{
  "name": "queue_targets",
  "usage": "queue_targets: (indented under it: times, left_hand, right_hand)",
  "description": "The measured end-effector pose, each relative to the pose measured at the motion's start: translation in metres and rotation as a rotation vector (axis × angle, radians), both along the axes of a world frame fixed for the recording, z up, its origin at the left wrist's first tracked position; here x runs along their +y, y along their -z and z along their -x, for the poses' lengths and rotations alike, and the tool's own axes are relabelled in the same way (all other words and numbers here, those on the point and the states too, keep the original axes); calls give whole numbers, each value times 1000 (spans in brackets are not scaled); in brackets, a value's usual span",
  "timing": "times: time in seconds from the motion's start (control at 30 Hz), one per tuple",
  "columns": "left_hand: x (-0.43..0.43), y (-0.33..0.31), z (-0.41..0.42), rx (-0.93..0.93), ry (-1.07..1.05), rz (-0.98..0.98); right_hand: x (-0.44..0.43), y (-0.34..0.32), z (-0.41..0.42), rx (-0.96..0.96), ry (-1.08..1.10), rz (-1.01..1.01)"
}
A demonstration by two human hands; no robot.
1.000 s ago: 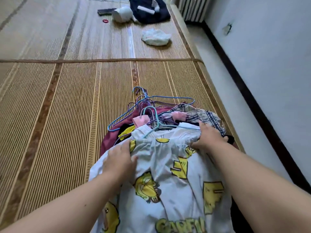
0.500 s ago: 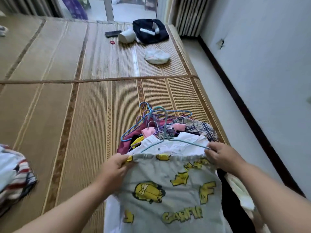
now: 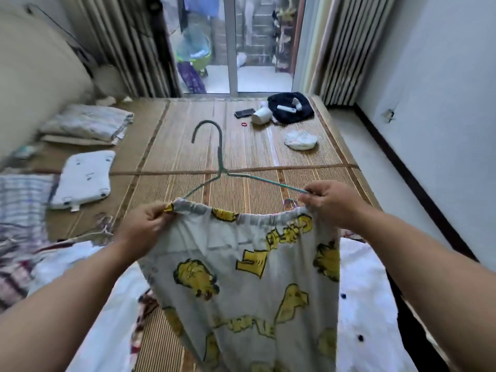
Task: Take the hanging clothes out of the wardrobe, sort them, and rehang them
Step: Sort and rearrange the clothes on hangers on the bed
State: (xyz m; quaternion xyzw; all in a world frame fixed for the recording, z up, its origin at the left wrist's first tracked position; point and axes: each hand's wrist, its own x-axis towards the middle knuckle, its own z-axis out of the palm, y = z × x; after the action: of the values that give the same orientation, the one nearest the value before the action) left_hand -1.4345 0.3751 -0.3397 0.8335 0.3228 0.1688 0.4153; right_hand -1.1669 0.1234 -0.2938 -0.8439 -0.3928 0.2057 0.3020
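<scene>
Above the woven mat (image 3: 188, 135), held up in mid-air, hangs a pale grey printed garment (image 3: 241, 280) with yellow cartoon figures and lettering. Its lower part runs off the bottom edge, so whether it is shorts or trousers cannot be told. The lettering is creased and only partly readable.

The left hand (image 3: 145, 226) pinches the left end of the gathered waistband, fingers curled tight over the cloth. The right hand (image 3: 331, 202) grips the right end of the waistband, fingers curled. The right arm of a green wire hanger (image 3: 220, 159) runs into that fist, and its tip is hidden there. The hanger's hook stands up, curving to the left, and its left arm slopes down to the waistband near the left hand. Its bottom bar is out of sight behind or inside the cloth.

On the near left, motion blur smears a heap of striped clothes (image 3: 21, 210), cut off by the frame edge. White fabric (image 3: 367, 296) with dark dots lies near right, partly covered by the right forearm.

Farther off on the mat lie a white pillow (image 3: 83, 179), a phone (image 3: 244, 113), a dark cloth (image 3: 291, 108) and a crumpled white bundle (image 3: 300, 140). Beyond the glass door (image 3: 263, 49) the shapes are too blurred to name.
</scene>
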Motion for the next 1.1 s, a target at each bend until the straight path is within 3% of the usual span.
queue_targets:
  times: [0.27, 0.43, 0.6, 0.77, 1.1]
  left_hand:
    - [62, -112, 72, -31, -138, -392]
    - [81, -113, 101, -7, -201, -406]
    - [96, -52, 101, 123, -196, -251]
    - [118, 22, 78, 288, -91, -99]
    - [195, 192, 27, 568, 23, -27]
  right_hand:
    - [88, -68, 50, -65, -75, -226]
    - [126, -69, 71, -47, -97, -270]
    - [138, -11, 77, 38, -87, -109]
    - [141, 78, 77, 29, 5, 174]
    - [188, 253, 77, 86, 145, 453]
